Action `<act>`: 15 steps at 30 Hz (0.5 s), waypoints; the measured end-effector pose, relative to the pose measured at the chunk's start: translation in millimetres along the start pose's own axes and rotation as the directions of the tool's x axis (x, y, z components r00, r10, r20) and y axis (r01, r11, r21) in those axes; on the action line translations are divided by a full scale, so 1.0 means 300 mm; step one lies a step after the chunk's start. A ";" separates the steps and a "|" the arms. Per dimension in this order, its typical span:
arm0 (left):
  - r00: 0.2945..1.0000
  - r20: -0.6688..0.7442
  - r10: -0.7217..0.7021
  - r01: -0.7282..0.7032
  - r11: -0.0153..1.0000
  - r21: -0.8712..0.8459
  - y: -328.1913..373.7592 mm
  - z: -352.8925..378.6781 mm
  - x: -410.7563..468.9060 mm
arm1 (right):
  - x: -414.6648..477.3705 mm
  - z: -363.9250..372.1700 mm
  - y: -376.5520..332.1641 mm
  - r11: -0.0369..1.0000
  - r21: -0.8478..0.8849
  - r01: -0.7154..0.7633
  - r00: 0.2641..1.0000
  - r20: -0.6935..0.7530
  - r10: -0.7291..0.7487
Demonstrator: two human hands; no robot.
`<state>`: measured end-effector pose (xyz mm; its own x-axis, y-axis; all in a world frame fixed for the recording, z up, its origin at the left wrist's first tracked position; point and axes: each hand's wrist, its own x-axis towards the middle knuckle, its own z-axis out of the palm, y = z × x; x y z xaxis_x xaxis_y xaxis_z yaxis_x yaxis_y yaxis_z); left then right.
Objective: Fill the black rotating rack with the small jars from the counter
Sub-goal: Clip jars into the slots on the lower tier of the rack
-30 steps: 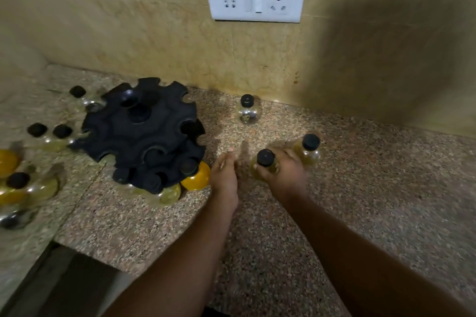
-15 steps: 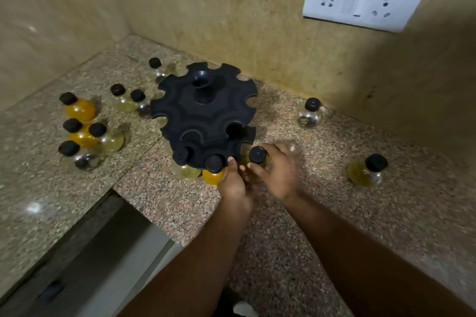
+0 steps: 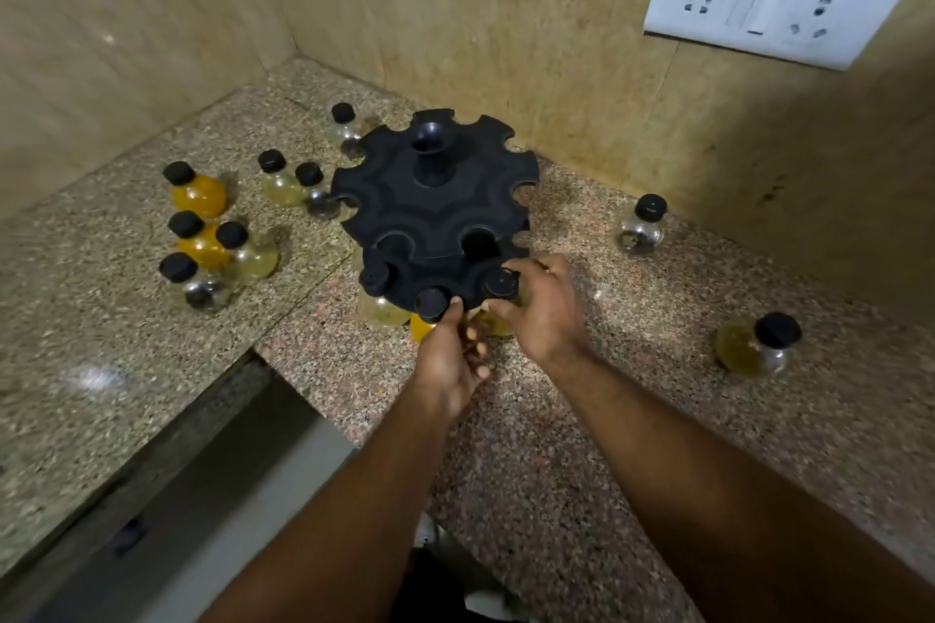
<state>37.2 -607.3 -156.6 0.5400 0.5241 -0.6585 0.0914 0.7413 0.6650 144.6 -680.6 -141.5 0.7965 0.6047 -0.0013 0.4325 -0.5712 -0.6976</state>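
The black two-tier rotating rack (image 3: 430, 207) stands on the granite counter (image 3: 582, 445) near the corner. Its lower tier holds a pale-yellow jar (image 3: 377, 278) and an orange jar (image 3: 431, 306), both with black caps. My right hand (image 3: 549, 309) grips a third black-capped jar with yellowish contents (image 3: 501, 286) at a front slot of the lower tier. My left hand (image 3: 450, 359) is at the lower tier's front rim, thumb against the orange jar's cap, fingers curled beneath. The upper tier's slots are empty.
Several black-capped jars, orange, pale and clear, stand left of the rack (image 3: 202, 228); one more (image 3: 344, 121) is behind it. A clear jar (image 3: 640, 225) and a yellow jar (image 3: 759, 344) stand to the right. A wall socket plate (image 3: 769, 5) is above. The counter edge drops at lower left.
My right hand carried a jar from the counter on the right over to the rack's lower tier. My left hand moved onto the rack's front rim. The view swung left.
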 end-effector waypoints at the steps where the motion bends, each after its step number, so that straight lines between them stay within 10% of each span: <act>1: 1.000 -0.003 -0.004 0.004 1.000 0.013 0.003 -0.003 0.000 | 0.005 0.001 0.000 1.000 0.006 -0.009 1.000 0.005 0.009; 15: 0.985 -0.022 0.173 -0.156 0.931 0.329 -0.085 0.035 -0.034 | -0.006 -0.044 0.070 0.997 0.030 -0.073 0.997 0.021 0.072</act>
<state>38.3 -635.9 -163.1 0.5295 0.6533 -0.5411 0.2759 0.4706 0.8381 157.8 -701.0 -146.7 0.8165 0.5735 -0.0667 0.3607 -0.5967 -0.7168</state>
